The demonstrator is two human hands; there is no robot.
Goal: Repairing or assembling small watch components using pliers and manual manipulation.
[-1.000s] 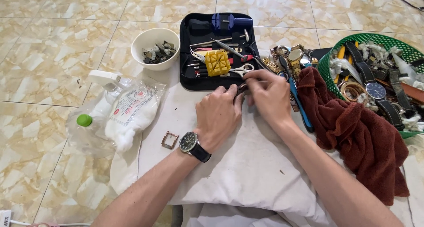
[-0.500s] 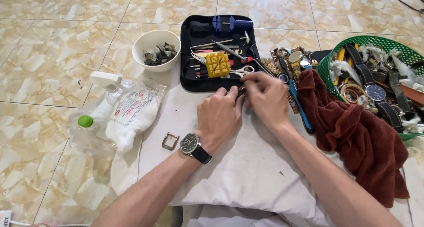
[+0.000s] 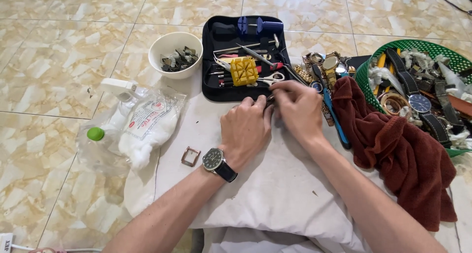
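Over a white cloth (image 3: 275,194) spread on a tiled floor (image 3: 54,51), seen from above, two bare hands meet just below centre frame. Left hand (image 3: 244,130), wearing a dark-faced wristwatch (image 3: 214,159), lies knuckles-up with its fingers curled closed around a small part that is almost wholly hidden. Right hand (image 3: 299,110) arches beside it, touching, fingertips pinched onto the same small dark part (image 3: 270,99), too small to identify. Work looks mid-way: a loose square watch case (image 3: 190,156) lies on the cloth at 9 o'clock from the left wrist. At 12 o'clock sits an open black tool case (image 3: 212,61) holding a yellow block (image 3: 244,70), tweezers and scissors. A white bowl (image 3: 175,54) of metal bits stands at 11 o'clock, a cotton bag (image 3: 147,127) at 9, a maroon towel (image 3: 403,154) and a green basket (image 3: 366,81) of watches at 3.
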